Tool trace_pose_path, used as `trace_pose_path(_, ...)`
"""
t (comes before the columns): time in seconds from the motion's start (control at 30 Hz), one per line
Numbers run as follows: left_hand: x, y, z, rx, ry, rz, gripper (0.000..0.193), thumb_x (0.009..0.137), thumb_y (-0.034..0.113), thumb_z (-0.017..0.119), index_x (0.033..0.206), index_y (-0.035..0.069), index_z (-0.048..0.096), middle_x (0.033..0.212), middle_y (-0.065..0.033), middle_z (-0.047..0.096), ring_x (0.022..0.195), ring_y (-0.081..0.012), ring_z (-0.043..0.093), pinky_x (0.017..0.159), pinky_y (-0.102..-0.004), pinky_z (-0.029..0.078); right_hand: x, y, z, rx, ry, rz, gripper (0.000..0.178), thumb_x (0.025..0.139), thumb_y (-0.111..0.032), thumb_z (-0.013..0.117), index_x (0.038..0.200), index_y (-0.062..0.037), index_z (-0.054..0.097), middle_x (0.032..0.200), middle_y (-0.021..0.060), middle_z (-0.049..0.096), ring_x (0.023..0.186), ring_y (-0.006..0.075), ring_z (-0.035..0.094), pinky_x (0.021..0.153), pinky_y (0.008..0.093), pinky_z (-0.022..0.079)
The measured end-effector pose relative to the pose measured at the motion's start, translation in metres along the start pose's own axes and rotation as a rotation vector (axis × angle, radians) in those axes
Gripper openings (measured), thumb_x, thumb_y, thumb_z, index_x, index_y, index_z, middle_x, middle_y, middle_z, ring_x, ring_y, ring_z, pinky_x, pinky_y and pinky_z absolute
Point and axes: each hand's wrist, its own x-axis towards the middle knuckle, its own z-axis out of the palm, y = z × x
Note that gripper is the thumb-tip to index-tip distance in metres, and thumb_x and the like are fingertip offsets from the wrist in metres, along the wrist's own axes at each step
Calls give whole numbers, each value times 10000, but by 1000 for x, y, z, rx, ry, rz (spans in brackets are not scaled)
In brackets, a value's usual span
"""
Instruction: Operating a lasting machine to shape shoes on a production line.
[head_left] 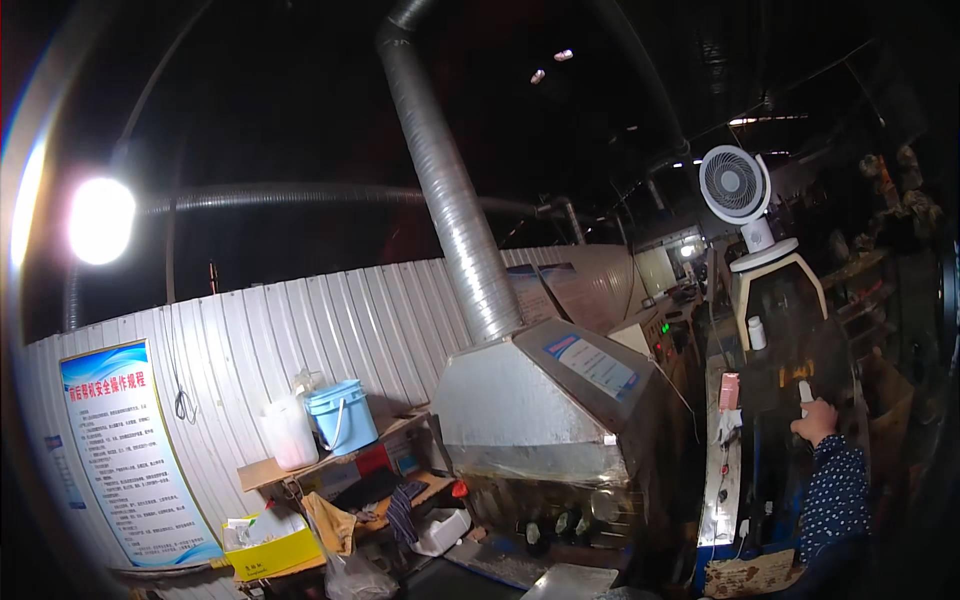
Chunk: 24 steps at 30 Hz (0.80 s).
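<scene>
My right hand (816,422) reaches out at the right side, its arm in a dark sleeve with white dots. The fingers are closed around the lower end of a small white object (805,391), whose kind I cannot make out. To its left, a pink item (730,390) sits on a narrow, worn bench (722,500) beside small things and a white cable. A white bottle (757,333) stands beyond the hand, below a white fan (735,185) on a stool-like stand. My left hand is not in view.
A metal hood (540,410) with a silver duct (440,170) fills the middle. At left, a shelf (265,472) holds a blue bucket (342,415) and a whitish container (288,435). A yellow box (270,550) and cloths (330,520) lie below, before a corrugated wall (250,330).
</scene>
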Motion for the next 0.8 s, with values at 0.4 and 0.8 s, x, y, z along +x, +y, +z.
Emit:
trace_pose_path(0.4, 27, 21, -7, 30, 57, 57, 215, 875, 201, 592, 1002, 66, 703, 926, -187, 693, 876, -361, 663, 791, -438, 515, -8, 23, -3, 123, 119, -31, 570, 555, -297, 792, 1089, -105, 734, 1155, 175, 655, 1069, 337, 620, 931, 411, 500)
trace_pose_path(0.8, 9, 31, 3, 10, 57, -22, 221, 873, 206, 594, 1007, 68, 703, 926, -189, 692, 881, -362, 661, 798, -439, 513, -11, 1, 13, 26, -26, -34, 527, 557, -283, 774, 1060, -129, 747, 1123, 148, 642, 1057, 362, 586, 971, 418, 452)
